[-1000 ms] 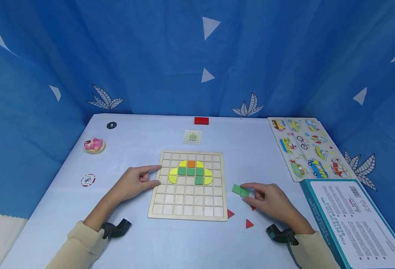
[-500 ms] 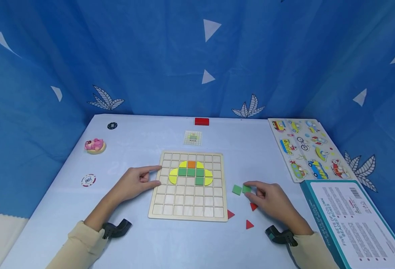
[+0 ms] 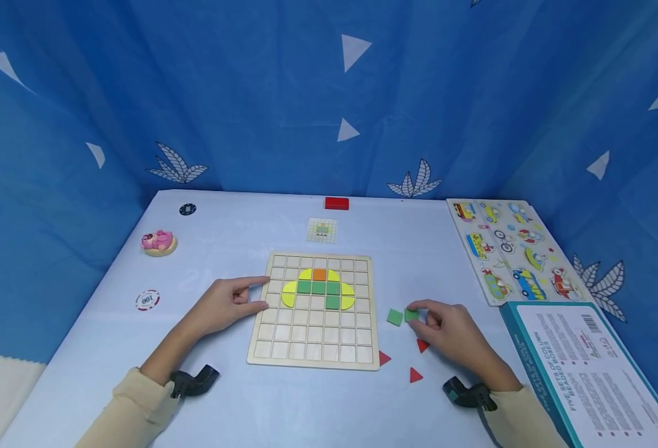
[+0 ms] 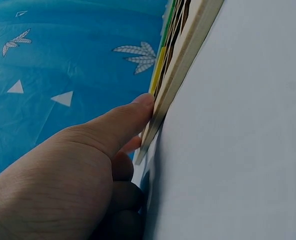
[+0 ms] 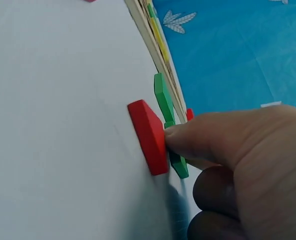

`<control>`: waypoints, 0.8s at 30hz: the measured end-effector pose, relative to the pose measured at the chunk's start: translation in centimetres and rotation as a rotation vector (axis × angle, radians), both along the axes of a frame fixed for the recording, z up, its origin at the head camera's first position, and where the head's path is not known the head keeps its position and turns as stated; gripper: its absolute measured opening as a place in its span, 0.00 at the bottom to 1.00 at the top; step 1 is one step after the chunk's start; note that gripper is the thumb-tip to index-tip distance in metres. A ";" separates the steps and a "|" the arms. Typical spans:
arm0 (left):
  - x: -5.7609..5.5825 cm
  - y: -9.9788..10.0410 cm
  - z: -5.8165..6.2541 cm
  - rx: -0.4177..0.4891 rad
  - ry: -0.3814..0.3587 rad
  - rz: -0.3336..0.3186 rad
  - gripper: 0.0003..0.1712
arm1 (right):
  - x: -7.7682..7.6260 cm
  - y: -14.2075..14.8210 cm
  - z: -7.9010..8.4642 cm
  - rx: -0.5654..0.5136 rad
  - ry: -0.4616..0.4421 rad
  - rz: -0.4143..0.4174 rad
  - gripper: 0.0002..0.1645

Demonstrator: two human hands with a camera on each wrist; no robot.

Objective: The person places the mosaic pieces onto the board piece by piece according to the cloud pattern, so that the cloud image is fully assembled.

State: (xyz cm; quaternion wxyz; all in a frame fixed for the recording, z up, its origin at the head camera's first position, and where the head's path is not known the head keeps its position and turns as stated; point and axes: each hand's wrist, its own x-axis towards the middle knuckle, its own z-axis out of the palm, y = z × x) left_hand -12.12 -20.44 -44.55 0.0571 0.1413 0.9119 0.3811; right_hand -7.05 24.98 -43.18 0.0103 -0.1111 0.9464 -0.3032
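Note:
A wooden grid board [image 3: 329,369] lies mid-table, bearing several yellow rounded tiles [image 3: 288,298], an orange square tile [image 3: 319,275] and several green square tiles [image 3: 332,302]. At the board's left edge rest the thumb and index fingertips of my left hand [image 3: 222,306], spread apart along it; the other fingers are curled under. My right hand [image 3: 449,333] pinches a green square tile [image 5: 178,162] between thumb and index finger, right of the board. Just left of it lies another green square tile [image 3: 394,317]. Red triangle tiles [image 3: 415,375] are scattered close by, one [image 5: 149,137] right beside the right thumb.
Behind the board lies a small pattern card [image 3: 322,230], with a red block [image 3: 337,203] beyond it. A picture puzzle board [image 3: 510,249] and a teal-edged box [image 3: 597,373] occupy the right side. Poker chips [image 3: 147,300] and a pink figurine [image 3: 159,242] are on the left.
My right hand has slid one green tile a little right, so a gap now parts the two green tiles that lay together. The left hand stays on the board's edge.

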 end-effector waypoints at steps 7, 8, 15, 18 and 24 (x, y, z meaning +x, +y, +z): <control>-0.1 0.0 -0.1 -0.001 0.014 0.005 0.32 | -0.5 0.0 -0.2 -0.004 0.022 0.002 0.16; -0.1 0.0 -0.1 0.000 0.012 0.003 0.32 | -0.6 0.1 -0.2 -0.009 0.037 0.003 0.15; -0.1 0.0 -0.1 0.003 0.017 0.007 0.32 | -1.8 -1.2 0.8 -0.018 0.092 0.055 0.15; 0.3 0.0 -0.4 0.002 0.009 0.008 0.32 | -2.2 -2.9 1.3 -0.007 0.068 0.124 0.15; 0.2 0.1 -0.3 -0.010 0.012 0.003 0.32 | -3.6 -7.3 2.2 -0.005 0.088 0.294 0.14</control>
